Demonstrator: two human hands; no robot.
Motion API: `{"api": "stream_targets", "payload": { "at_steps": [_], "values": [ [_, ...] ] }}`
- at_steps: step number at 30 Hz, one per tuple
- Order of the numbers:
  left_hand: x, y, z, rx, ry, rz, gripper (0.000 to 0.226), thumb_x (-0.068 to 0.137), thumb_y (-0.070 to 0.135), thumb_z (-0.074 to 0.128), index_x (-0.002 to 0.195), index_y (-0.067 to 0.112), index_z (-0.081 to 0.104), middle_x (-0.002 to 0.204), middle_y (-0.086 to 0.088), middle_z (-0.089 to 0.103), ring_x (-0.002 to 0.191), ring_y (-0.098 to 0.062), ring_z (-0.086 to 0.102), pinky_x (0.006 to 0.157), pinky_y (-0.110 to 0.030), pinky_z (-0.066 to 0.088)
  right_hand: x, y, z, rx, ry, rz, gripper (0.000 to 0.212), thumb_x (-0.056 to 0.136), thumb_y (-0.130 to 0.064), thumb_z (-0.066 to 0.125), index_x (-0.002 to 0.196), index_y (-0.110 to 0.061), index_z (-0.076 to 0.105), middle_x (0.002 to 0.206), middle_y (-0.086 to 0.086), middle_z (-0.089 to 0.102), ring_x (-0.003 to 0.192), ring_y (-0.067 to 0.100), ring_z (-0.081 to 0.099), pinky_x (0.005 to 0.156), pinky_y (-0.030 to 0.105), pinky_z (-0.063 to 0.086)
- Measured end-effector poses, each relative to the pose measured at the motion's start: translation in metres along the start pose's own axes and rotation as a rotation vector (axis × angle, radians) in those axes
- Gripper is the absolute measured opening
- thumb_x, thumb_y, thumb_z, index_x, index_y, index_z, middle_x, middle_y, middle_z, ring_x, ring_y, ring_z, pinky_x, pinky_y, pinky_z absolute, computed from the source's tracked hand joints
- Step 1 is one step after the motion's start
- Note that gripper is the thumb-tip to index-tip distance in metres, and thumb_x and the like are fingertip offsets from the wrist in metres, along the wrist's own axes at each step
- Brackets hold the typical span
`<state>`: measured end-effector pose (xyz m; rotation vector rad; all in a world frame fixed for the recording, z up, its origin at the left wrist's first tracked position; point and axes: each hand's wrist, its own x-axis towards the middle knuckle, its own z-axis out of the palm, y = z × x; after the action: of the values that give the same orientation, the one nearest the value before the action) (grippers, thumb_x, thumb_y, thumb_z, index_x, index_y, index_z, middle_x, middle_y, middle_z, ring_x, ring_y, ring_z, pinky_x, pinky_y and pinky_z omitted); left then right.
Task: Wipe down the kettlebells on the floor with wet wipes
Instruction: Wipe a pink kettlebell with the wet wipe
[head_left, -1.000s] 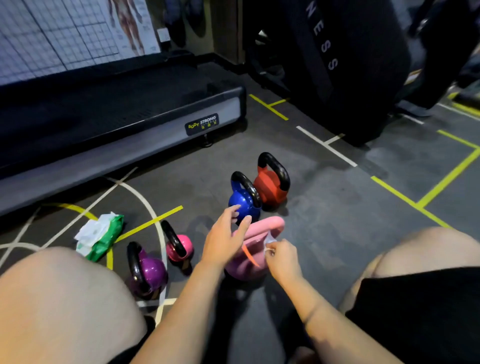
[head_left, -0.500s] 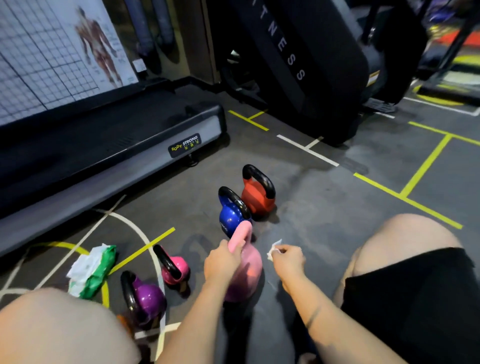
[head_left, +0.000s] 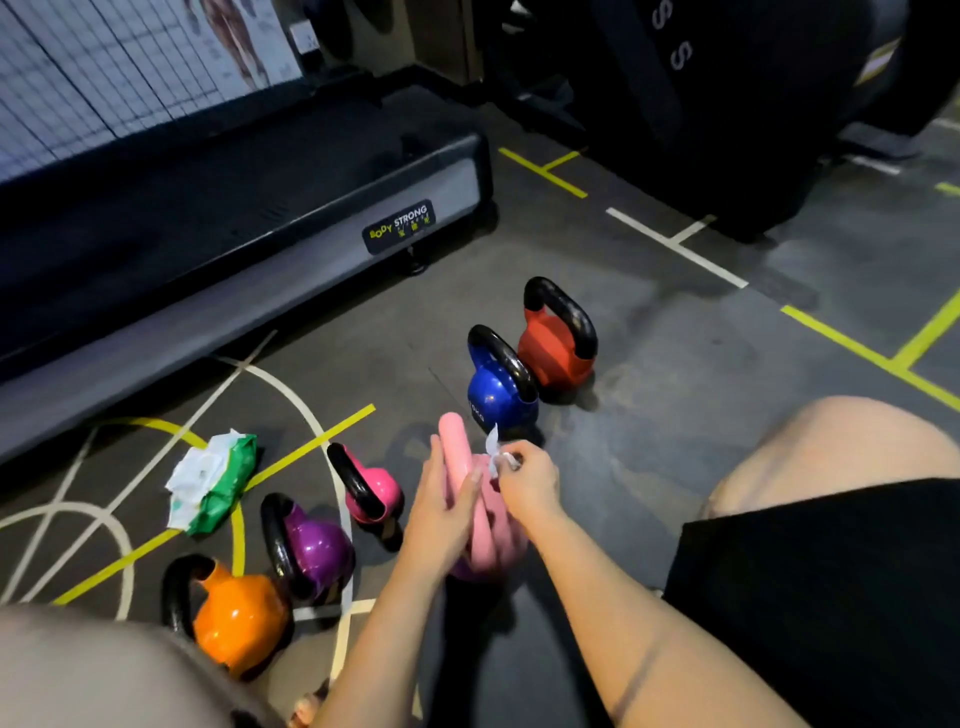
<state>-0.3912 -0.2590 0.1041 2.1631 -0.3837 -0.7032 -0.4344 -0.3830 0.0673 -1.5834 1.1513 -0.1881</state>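
The pink kettlebell (head_left: 453, 441) is gripped by its handle in the left hand (head_left: 441, 512), while a small wet wipe (head_left: 492, 445) is pinched just beside it by the right hand (head_left: 530, 480)

pink kettlebell (head_left: 491, 551) body largely behind left hand (head_left: 441, 514), perhaps tilted

Wipes pack (head_left: 215, 480) lies left of the kettlebells (head_left: 317, 545)

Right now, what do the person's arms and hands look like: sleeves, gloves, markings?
Left hand and right hand are bare: no gloves or watch visible. No sleeves reach the forearms; the right forearm bears a thin dark line across it. Black shorts worn.
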Motion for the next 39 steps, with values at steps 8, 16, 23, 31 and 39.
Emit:
{"api": "stream_targets", "payload": {
  "at_steps": [8, 16, 23, 31, 39],
  "values": [
    [0.009, -0.011, -0.003, -0.369, -0.097, -0.033, 0.072, 0.087, 0.057, 0.069, 0.141, 0.073, 0.024, 0.144, 0.030, 0.050, 0.127, 0.004, 0.054, 0.113, -0.038, 0.043, 0.021, -0.020, 0.024, -0.117, -0.145, -0.062, 0.032, 0.091, -0.019, 0.056, 0.116, -0.030, 0.073, 0.107, 0.005, 0.074, 0.101, 0.025, 0.068, 0.087, 0.030, 0.052],
    [0.012, 0.000, -0.016, -0.405, -0.178, -0.064, 0.075, 0.097, 0.032, 0.066, 0.154, 0.052, 0.021, 0.139, 0.022, 0.058, 0.119, 0.007, 0.058, 0.108, -0.027, 0.046, 0.032, -0.029, 0.033, 0.074, -0.094, 0.081, 0.020, 0.089, -0.024, 0.063, 0.100, -0.030, 0.078, 0.095, -0.002, 0.077, 0.097, 0.021, 0.071, 0.091, 0.032, 0.054],
    [0.014, -0.002, -0.019, -0.392, -0.202, -0.068, 0.076, 0.096, 0.037, 0.067, 0.150, 0.060, 0.019, 0.125, 0.026, 0.066, 0.111, 0.006, 0.064, 0.098, -0.020, 0.049, 0.031, -0.040, 0.029, 0.168, 0.005, 0.012, 0.016, 0.088, -0.019, 0.066, 0.096, -0.022, 0.080, 0.086, -0.008, 0.075, 0.088, 0.016, 0.069, 0.086, 0.029, 0.054],
    [-0.011, -0.007, -0.008, -0.254, -0.087, -0.089, 0.063, 0.090, 0.072, 0.051, 0.142, 0.074, 0.015, 0.144, 0.026, 0.046, 0.137, -0.007, 0.046, 0.104, -0.021, 0.034, 0.022, -0.029, 0.023, 0.087, -0.157, 0.106, 0.016, 0.095, -0.015, 0.064, 0.103, -0.019, 0.077, 0.104, 0.010, 0.074, 0.092, 0.023, 0.066, 0.077, 0.027, 0.050],
    [-0.020, -0.019, -0.007, -0.254, -0.096, -0.074, 0.055, 0.080, 0.083, 0.045, 0.129, 0.085, 0.019, 0.153, 0.017, 0.042, 0.142, -0.012, 0.041, 0.115, -0.028, 0.031, 0.006, -0.043, 0.017, 0.252, -0.082, -0.011, 0.019, 0.095, -0.019, 0.065, 0.109, -0.024, 0.076, 0.104, -0.004, 0.075, 0.090, 0.008, 0.068, 0.080, 0.020, 0.054]
  ]
}}
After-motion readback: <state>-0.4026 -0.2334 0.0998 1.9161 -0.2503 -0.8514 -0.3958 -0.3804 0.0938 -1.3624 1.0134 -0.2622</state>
